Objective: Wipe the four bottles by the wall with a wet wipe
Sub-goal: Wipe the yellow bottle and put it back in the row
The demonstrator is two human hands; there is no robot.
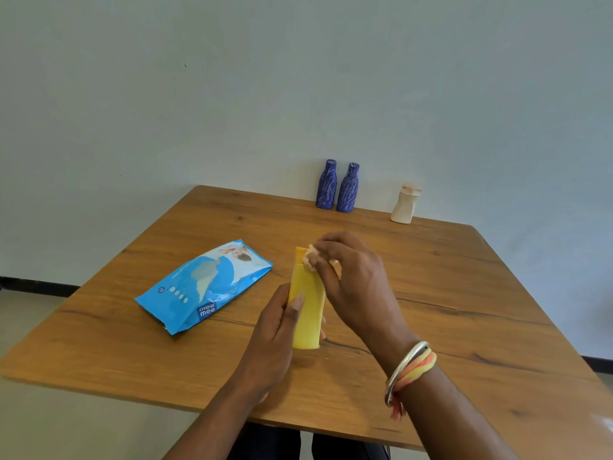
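A yellow bottle (306,313) is held over the middle of the wooden table (464,293), cap end pointing away from me. My left hand (272,333) grips its lower body, thumb along the front. My right hand (348,277) pinches a crumpled white wet wipe (311,257) against the bottle's upper end near the cap. Two blue patterned bottles (326,184) (348,188) stand side by side at the wall. A cream bottle (405,203) stands to their right.
A blue wet-wipe packet (202,287) lies flat on the table left of my hands. The table's far edge meets a plain pale wall. Bangles and a thread circle my right wrist (409,370).
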